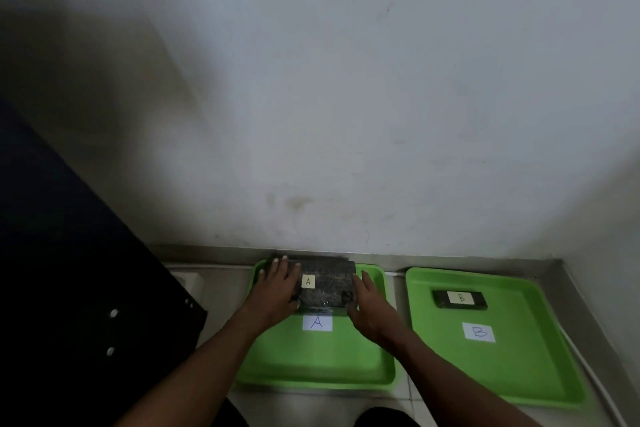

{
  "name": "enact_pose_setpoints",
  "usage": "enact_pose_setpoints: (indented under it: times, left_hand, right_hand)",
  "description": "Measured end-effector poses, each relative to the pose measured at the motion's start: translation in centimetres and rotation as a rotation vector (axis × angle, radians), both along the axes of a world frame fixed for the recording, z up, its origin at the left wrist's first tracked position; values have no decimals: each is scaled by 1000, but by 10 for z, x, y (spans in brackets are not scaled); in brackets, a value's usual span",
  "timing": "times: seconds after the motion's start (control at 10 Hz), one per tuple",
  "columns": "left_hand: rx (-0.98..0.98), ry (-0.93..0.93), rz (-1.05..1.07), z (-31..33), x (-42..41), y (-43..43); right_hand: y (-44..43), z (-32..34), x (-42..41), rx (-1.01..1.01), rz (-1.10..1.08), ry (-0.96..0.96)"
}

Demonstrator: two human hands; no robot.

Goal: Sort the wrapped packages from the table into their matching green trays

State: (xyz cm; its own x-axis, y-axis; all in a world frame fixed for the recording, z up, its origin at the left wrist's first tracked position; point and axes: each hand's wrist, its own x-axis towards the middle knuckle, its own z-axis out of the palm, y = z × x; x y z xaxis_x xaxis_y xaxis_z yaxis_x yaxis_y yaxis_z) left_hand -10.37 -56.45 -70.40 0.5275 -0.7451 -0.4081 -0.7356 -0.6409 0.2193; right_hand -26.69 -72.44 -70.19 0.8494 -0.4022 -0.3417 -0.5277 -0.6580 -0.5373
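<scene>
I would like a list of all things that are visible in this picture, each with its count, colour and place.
green trays: 2, bright green, side by side on the floor by the wall; tray A left, tray B right
paper labels: 2, white; "A" in the left tray, "B" in the right tray
package A: 1, dark wrap with a pale yellow tag, at the far end of tray A, between both hands
package B: 1, dark wrap with a pale tag, lying in the far part of tray B
wall: 1, whitish, stained, behind the trays
dark object: 1, black, at left
left hand: on the left side of package A
right hand: on its right side
</scene>
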Motion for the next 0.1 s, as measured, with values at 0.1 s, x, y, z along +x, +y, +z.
enact_pose_setpoints:
  times: [0.1]
  left_hand:
    - [-68,-60,-15,29,-12,4]
  right_hand:
    - [7,23,-8,-86,-3,-22]
